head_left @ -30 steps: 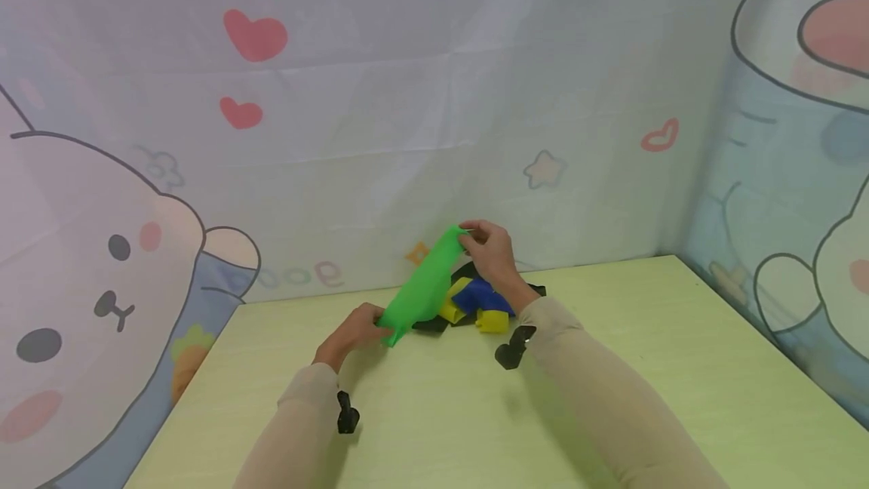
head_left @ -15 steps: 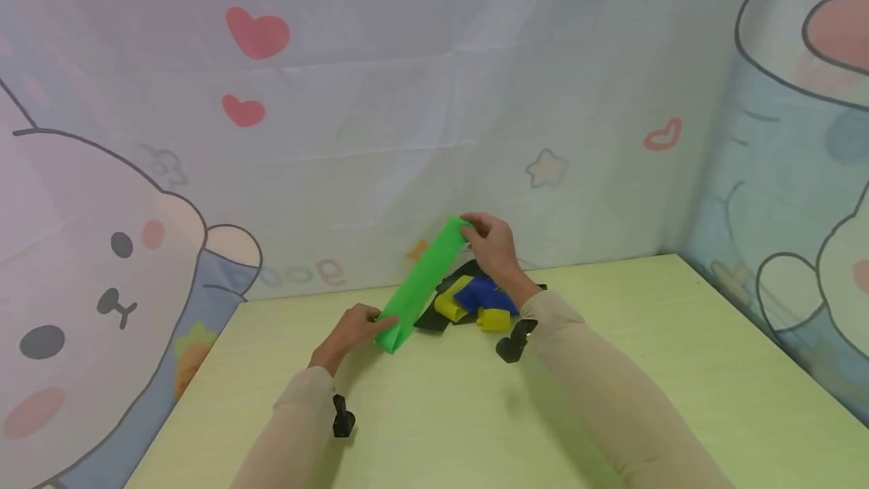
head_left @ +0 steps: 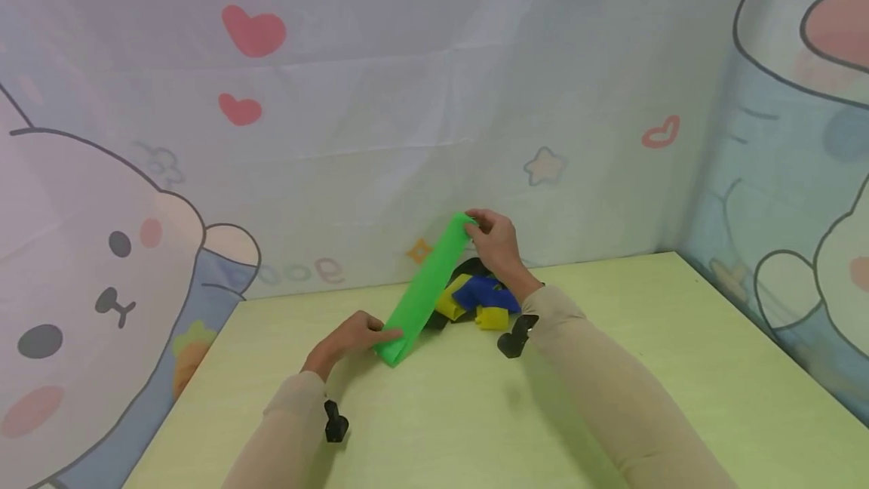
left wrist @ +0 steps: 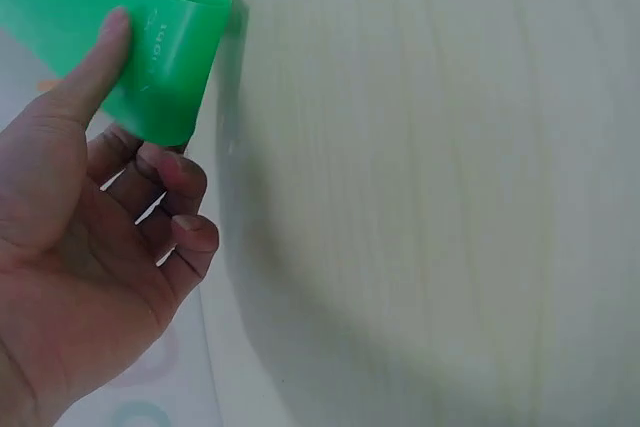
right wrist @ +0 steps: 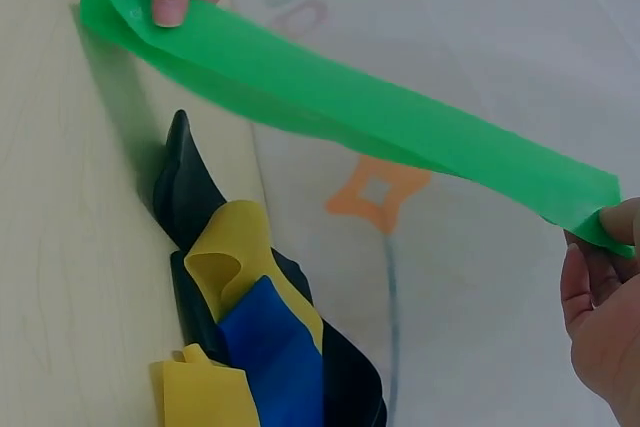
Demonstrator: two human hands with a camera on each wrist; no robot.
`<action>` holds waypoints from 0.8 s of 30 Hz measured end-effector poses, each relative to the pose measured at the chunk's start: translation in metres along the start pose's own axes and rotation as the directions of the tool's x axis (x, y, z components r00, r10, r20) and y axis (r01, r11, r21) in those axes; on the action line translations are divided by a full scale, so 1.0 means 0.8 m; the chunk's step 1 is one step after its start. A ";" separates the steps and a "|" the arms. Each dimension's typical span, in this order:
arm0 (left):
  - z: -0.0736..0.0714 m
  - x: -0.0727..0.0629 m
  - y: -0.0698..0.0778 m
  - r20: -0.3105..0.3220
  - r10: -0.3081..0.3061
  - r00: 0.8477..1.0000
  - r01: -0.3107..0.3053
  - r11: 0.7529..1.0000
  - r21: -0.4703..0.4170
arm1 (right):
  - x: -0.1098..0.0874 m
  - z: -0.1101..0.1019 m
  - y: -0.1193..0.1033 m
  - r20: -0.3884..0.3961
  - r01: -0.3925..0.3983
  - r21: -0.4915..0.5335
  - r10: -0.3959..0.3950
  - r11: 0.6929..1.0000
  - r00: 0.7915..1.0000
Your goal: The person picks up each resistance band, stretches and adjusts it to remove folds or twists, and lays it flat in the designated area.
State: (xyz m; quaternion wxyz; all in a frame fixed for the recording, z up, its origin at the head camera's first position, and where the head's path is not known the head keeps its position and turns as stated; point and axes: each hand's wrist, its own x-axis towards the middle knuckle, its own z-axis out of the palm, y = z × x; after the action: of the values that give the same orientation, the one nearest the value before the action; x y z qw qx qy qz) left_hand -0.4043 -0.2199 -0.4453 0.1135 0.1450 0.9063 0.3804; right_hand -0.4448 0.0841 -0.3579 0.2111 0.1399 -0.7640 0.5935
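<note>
A green resistance band (head_left: 426,287), a flat loop of thin rubber, slants between both hands above the table. My left hand (head_left: 351,334) pinches its lower end, thumb on the outer face near small white print; in the left wrist view the other fingers of this hand (left wrist: 110,207) curl loosely below. At the raised end, my right hand (head_left: 495,241) pinches the band between thumb and fingers. Behind it lies a heap with a blue band (head_left: 483,294), yellow bands (right wrist: 245,237) and black bands (right wrist: 185,187), partly hidden by the green one and the right forearm.
The pale yellow table (head_left: 577,383) runs back to a printed cloth backdrop (head_left: 380,96), close behind the heap. Another cloth wall (head_left: 781,172) stands on the right. Each wrist carries a small black camera mount.
The green band has gone from bulging and creased to flatter and straighter. My left hand has shifted slightly nearer, my right hand slightly upward, each keeping its end.
</note>
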 end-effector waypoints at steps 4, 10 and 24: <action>-0.001 -0.005 -0.001 0.068 0.052 0.996 -0.051 0.998 -0.021 | 0.001 0.000 0.000 0.000 0.006 0.021 -0.006 1.000 1.000; -0.004 -0.011 0.002 0.078 0.057 0.995 -0.055 0.998 -0.026 | 0.003 0.000 -0.001 0.025 -0.002 0.064 0.001 0.998 1.000; -0.007 -0.021 0.007 0.003 0.102 0.995 -0.102 0.994 -0.049 | 0.002 0.007 -0.002 0.016 -0.072 -0.008 0.072 0.997 0.997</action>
State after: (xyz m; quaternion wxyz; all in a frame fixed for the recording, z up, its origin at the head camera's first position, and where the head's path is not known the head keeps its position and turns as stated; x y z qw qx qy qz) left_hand -0.3896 -0.2257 -0.4356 0.0998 0.1893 0.8878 0.4074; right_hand -0.4462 0.0782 -0.3568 0.1839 0.1161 -0.7725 0.5966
